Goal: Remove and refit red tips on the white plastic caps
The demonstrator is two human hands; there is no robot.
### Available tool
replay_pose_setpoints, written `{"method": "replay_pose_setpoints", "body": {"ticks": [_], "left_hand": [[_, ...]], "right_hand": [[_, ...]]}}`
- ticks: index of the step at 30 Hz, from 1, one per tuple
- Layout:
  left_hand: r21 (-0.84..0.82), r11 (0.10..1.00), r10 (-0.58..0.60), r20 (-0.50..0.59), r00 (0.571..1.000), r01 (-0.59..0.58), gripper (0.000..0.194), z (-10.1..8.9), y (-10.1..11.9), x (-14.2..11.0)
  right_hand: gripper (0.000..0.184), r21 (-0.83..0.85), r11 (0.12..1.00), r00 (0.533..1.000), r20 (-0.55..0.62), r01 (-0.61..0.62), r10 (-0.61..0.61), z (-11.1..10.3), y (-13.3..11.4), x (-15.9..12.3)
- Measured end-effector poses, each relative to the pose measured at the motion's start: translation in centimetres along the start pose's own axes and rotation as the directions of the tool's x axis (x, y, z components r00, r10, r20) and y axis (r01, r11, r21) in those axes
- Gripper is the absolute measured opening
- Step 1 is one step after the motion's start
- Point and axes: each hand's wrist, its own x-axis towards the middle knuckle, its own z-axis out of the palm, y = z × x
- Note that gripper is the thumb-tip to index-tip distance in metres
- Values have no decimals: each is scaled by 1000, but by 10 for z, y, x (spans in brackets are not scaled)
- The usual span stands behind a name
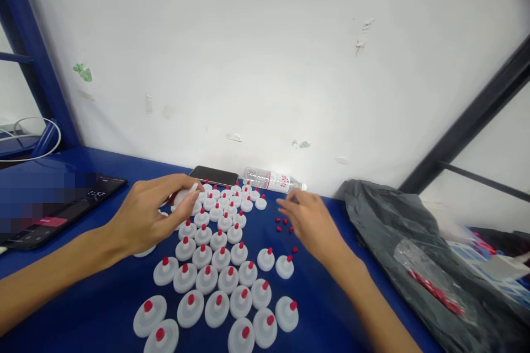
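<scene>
White lids (pixel 221 260), red-capped, sit upright in loose rows — another lid (pixel 180 197), its tip bare, is held tilted toward their left; red caps (pixel 279 229) lie scattered at right.

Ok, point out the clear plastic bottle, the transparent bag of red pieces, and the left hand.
Clear plastic bottle (pixel 276 181): head view, on the label.
Transparent bag of red pieces (pixel 434 288): head view, middle.
Left hand (pixel 146 210): head view, its back.

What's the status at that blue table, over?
Left hand: holding white cap, no red tip visible. Right hand: near loose red tips, grip unclear. Possible obstruction: red-tipped caps crowded between hands.
</scene>
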Motion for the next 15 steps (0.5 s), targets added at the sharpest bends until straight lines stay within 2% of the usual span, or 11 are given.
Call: {"method": "replay_pose_setpoints", "body": {"ticks": [3,6,11,15], "left_hand": [[96,995,-13,-7,1000,14,22,3,-8,1],[200,980,-10,-1,1000,10,30,3,-18,4],[418,908,-50,6,999,43,39,-3,-41,10],[497,864,-111,41,993,76,36,-8,-58,-1]], "right_hand": [[21,80,996,991,130,32,-42,14,-13,1],[14,137,991,981,192,7,-33,17,-17,1],[11,199,979,975,220,-43,-2,14,-14,0],[21,262,963,982,188,-61,11,10,-23,3]]}}
